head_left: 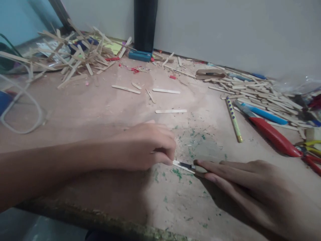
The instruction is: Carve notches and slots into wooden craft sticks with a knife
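Note:
My left hand (pixel 152 144) is closed in a pinch on one end of a craft stick (pixel 187 168), which lies low over the table. Between the fingers of my right hand (pixel 253 184) is a craft knife (pixel 201 169) with a pale handle. Its narrow dark blade lies along the stick, pointing toward my left fingertips. Green shavings (pixel 177 173) are scattered around the stick. Beyond my left hand rests another craft stick (pixel 171 111), with several more pieces behind it. My left palm hides the far end of the held stick.
A heap of craft sticks (pixel 80 57) stands at the back left, another pile (pixel 263 93) at the right. Near my right hand lie a patterned pencil (pixel 234 119), a red utility knife (pixel 276 135) and yellow-red pliers (pixel 311 155). A white cord (pixel 37 107) loops at the left.

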Tool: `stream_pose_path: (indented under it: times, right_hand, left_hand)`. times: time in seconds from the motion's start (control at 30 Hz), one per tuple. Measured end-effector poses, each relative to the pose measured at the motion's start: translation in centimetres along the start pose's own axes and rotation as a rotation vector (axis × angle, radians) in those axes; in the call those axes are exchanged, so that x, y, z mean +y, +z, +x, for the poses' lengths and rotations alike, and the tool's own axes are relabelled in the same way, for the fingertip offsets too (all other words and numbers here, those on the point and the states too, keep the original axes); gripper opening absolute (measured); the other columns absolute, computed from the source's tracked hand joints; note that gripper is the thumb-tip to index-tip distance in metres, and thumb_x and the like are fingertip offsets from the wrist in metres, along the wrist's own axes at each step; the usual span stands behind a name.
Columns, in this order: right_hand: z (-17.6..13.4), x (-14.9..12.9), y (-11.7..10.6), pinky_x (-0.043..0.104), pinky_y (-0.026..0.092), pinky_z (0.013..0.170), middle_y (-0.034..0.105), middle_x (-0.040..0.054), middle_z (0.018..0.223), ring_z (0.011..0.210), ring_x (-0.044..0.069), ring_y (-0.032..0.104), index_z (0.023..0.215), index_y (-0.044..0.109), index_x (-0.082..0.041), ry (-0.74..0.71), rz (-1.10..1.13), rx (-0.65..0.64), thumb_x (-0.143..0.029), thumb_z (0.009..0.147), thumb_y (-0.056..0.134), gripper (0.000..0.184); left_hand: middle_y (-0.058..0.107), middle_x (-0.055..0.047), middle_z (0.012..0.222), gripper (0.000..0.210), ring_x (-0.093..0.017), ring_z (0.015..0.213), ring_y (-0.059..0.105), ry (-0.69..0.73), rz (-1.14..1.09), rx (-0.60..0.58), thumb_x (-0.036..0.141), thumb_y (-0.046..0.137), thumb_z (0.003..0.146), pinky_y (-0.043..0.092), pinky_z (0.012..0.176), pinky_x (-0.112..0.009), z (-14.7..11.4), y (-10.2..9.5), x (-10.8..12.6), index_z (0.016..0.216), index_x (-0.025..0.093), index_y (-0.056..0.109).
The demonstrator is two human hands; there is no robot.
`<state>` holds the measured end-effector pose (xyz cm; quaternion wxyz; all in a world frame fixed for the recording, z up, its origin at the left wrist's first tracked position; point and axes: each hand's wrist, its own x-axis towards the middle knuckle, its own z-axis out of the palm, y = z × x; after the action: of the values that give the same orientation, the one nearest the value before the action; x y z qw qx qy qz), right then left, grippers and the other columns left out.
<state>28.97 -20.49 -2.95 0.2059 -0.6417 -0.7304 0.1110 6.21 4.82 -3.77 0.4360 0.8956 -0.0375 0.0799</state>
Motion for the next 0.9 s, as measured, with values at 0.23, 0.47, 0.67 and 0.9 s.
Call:
stream_pose_path:
  times: [0.23, 0.47, 0.67, 0.9]
  right_hand:
    - [-0.9, -0.1, 1.1, 0.035, 0.061, 0.058, 0.081, 0.0069, 0.082, 0.073, 0.029, 0.082, 0.125, 0.093, -0.030, 0.016, 0.040, -0.017, -0.080, 0.126, 0.069, 0.056]
    - [0.8, -1.0, 0.3, 0.029, 0.052, 0.051, 0.076, -0.0024, 0.071, 0.050, 0.015, 0.069, 0.109, 0.087, -0.029, 0.024, 0.205, -0.047, -0.048, 0.139, 0.059, 0.045]
    - [0.7, -0.8, -0.2, 0.031, 0.054, 0.049, 0.087, 0.0005, 0.082, 0.056, 0.018, 0.078, 0.115, 0.091, -0.030, 0.033, 0.223, -0.062, -0.039, 0.138, 0.057, 0.042]
    - [0.2, -0.6, 0.3, 0.028, 0.057, 0.055, 0.078, -0.0028, 0.074, 0.055, 0.015, 0.073, 0.117, 0.092, -0.030, 0.033, 0.229, -0.059, -0.049, 0.136, 0.065, 0.039]
  left_hand:
    - [0.085, 0.002, 0.087, 0.028, -0.017, 0.091, 0.072, 0.006, -0.015, 0.000, 0.008, 0.081, 0.107, 0.056, 0.108, -0.031, 0.0, 0.0, -0.1, 0.084, 0.024, 0.078]
    - [0.085, 0.002, 0.088, 0.028, -0.018, 0.090, 0.073, -0.003, -0.007, -0.004, 0.006, 0.081, 0.105, 0.057, 0.106, -0.032, 0.0, -0.2, 0.0, 0.084, 0.025, 0.079]
    - [0.085, 0.003, 0.088, 0.029, -0.018, 0.092, 0.073, -0.003, -0.003, -0.004, 0.006, 0.084, 0.106, 0.056, 0.105, -0.031, -0.1, -0.1, 0.1, 0.085, 0.025, 0.079]
    - [0.085, 0.003, 0.088, 0.030, -0.017, 0.093, 0.072, 0.001, 0.001, -0.003, 0.003, 0.084, 0.106, 0.055, 0.103, -0.030, 0.0, 0.0, 0.1, 0.085, 0.023, 0.079]
